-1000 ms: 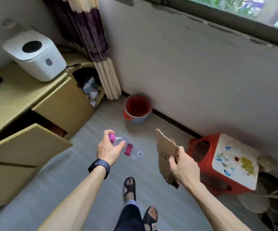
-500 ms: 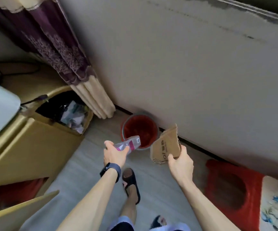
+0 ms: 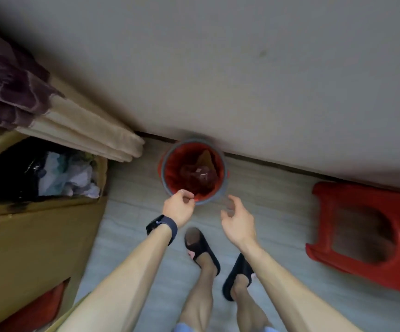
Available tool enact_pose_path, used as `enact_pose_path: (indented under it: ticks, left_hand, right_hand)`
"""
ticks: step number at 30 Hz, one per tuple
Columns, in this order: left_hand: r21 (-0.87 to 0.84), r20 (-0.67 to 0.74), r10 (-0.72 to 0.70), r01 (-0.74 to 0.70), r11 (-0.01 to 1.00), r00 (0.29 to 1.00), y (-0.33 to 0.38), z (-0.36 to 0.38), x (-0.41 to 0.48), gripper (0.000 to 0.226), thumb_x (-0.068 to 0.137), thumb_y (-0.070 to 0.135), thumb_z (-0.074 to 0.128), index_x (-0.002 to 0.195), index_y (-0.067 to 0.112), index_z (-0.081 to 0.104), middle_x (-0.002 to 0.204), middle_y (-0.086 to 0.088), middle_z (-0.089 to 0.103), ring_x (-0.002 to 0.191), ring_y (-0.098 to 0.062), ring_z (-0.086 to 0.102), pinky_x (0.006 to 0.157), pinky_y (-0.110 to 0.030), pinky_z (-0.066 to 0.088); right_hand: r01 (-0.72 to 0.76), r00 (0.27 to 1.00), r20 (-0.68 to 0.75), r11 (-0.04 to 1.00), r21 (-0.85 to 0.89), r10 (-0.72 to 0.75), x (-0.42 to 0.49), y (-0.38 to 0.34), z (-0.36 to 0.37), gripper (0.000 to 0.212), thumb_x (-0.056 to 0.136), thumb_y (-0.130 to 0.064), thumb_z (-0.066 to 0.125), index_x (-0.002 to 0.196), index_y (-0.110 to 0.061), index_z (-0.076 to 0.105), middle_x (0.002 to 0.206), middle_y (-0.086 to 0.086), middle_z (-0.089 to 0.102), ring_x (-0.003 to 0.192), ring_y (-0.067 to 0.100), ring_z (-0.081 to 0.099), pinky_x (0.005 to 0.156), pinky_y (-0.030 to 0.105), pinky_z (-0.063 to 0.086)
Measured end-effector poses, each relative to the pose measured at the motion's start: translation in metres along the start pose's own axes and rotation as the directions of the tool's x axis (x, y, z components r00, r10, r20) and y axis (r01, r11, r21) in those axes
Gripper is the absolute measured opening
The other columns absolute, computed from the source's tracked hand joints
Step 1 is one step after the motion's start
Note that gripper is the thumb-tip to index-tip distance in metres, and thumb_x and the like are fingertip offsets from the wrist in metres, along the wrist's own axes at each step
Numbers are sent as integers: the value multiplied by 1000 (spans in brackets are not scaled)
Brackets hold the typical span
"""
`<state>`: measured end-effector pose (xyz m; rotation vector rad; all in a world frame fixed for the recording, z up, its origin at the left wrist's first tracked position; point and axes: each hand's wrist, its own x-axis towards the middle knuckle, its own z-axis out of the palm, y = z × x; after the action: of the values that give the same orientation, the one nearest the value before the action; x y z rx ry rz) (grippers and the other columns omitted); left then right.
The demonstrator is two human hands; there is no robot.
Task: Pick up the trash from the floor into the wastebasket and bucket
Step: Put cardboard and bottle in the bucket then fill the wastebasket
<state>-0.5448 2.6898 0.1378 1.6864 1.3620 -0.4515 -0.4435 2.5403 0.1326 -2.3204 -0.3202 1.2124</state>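
**Both hands empty at the bucket, trash inside**

And here we are, looking straight down on the bucket point(image 3: 218, 198), grey-rimmed and red-lined, standing on the floor right against the wall. Inside it, the cardboard point(image 3: 205, 158) leans toward the far side, and the bottle point(image 3: 200, 174) lies just in front of it, blurred but in there.

The left hand point(image 3: 178, 208) sits at the bucket's near rim, fingers loosely curled, nothing in its grasp. Fingertips are right at the red liner's edge; whether they touch it, I cannot tell. There's a dark watch point(image 3: 161, 227) on that wrist.

The right hand point(image 3: 238, 221) hovers just near and to the right of the bucket, palm turned in, fingers spread and relaxed. Empty as well.

Left of the bucket stands the wastebasket point(image 3: 38, 219), a brown box with a black liner and crumpled paper and plastic piled inside. A curtain point(image 3: 86, 130) hangs between it and the bucket. Well to the bucket's right lies a red stool point(image 3: 325, 195), tipped on its side. On the near side of the bucket are two feet in dark sandals point(image 3: 202, 248).
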Motion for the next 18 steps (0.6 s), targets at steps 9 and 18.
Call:
enact_pose_path:
  ticks: [9, 18]
  left_hand:
    - [408, 388, 294, -449, 795, 874, 113, 52, -86, 25, 93, 28, 52, 115, 23, 63, 113, -1, 70, 107, -21, 64, 92, -27, 48]
    - [543, 697, 436, -817, 197, 569, 216, 210, -212, 30, 95, 33, 48, 123, 29, 56, 124, 3, 61, 115, -22, 58, 93, -36, 49]
  right_hand:
    - [-13, 982, -187, 998, 60, 24, -81, 78, -104, 40, 94, -25, 56, 134, -25, 54, 130, 1, 61, 124, 22, 56, 104, 38, 44]
    - [-7, 776, -605, 961, 276, 179, -213, 222, -175, 37, 91, -22, 64, 128, -22, 62, 124, 0, 65, 115, 25, 58, 99, 31, 41]
